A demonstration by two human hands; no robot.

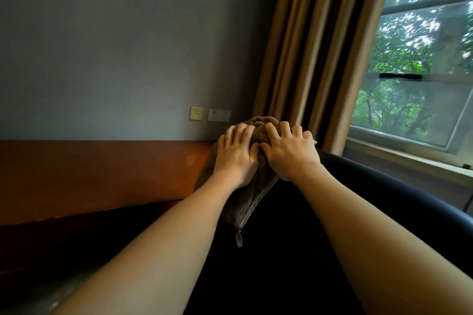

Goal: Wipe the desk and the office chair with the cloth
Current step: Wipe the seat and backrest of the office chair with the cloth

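Observation:
A brown terry cloth is draped over the top edge of the black office chair, and its lower corner with a small loop tag hangs down the backrest. My left hand and my right hand sit side by side on the cloth. Their fingers are spread and curl over the bunched fabric, with the thumbs meeting in a fold between them. The reddish-brown wooden desk runs along the wall at the left, just beyond the chair.
Above the desk's far end, a yellow switch plate and a white socket plate are set in the grey wall. Tan curtains hang behind the chair. A window and its sill are at the right.

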